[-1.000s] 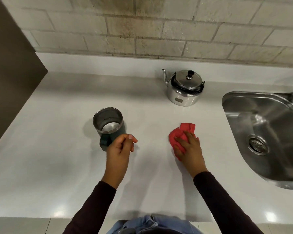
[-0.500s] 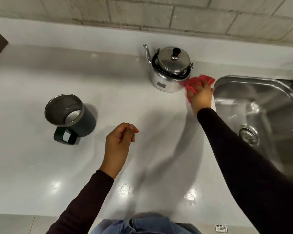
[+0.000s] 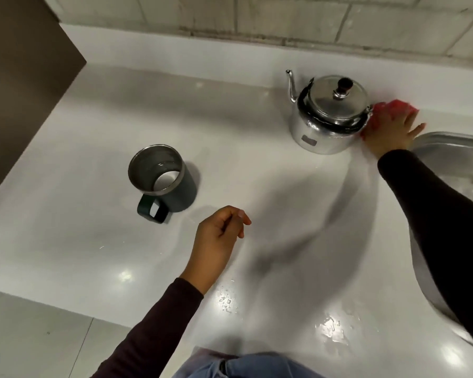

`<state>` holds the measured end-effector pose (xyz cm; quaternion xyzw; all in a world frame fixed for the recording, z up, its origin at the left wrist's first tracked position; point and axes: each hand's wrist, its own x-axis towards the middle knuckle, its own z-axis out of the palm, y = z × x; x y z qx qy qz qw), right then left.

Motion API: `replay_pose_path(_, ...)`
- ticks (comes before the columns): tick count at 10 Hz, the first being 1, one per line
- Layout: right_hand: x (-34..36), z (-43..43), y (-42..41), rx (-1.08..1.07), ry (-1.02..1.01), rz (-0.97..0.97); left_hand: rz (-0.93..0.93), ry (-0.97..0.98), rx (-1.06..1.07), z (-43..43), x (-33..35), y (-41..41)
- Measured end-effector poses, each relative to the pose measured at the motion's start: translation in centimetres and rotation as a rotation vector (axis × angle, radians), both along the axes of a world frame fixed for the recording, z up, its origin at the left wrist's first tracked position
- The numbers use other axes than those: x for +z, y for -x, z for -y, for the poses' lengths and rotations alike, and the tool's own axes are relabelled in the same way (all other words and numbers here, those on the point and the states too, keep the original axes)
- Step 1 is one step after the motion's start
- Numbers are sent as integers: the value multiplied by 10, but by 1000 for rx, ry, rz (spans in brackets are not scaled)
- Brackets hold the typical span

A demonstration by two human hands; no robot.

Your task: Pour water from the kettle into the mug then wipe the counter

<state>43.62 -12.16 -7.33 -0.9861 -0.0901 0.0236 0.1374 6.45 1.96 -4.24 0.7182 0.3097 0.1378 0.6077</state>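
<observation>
The step in hand is the wiping, by the look of it: the mug (image 3: pixel 161 177) stands upright on the counter (image 3: pixel 66 214) with what seems to be water in its bottom, and the kettle (image 3: pixel 329 113) sits upright near the back wall with its lid on, so the pour looks done.

The right hand (image 3: pixel 388 132) is stretched far out, palm down and fingers spread, pressing a red cloth (image 3: pixel 382 110) flat to the counter. The cloth lies just beside the kettle on its right, touching or nearly touching the base — the blur there hides which. The hand is pressing the cloth down rather than gripping it. Close on its right is the rim of the sink (image 3: pixel 448 143).

The left hand (image 3: pixel 219 238) hovers over the middle of the counter with its fingers loosely curled and nothing in it. It is near the mug's handle but clear of it, and well apart from the kettle and cloth.

Wet patches glint on the near part of the counter, close to the front edge — one below the left wrist, another further right toward the sink. These probably mark what is left to do. The next move likely calls for drawing the cloth back from the kettle across the open counter toward those patches, keeping it flat, and steering round the kettle's base so as not to shove it. The mug stands off to the left of that path; a wide sweep could still catch it, and the free left hand is well placed to steady it.
</observation>
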Motion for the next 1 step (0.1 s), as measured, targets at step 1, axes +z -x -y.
replay_pose_path(1,-2,3,36,23,-61,26,25,12,-64,-8,9,-3)
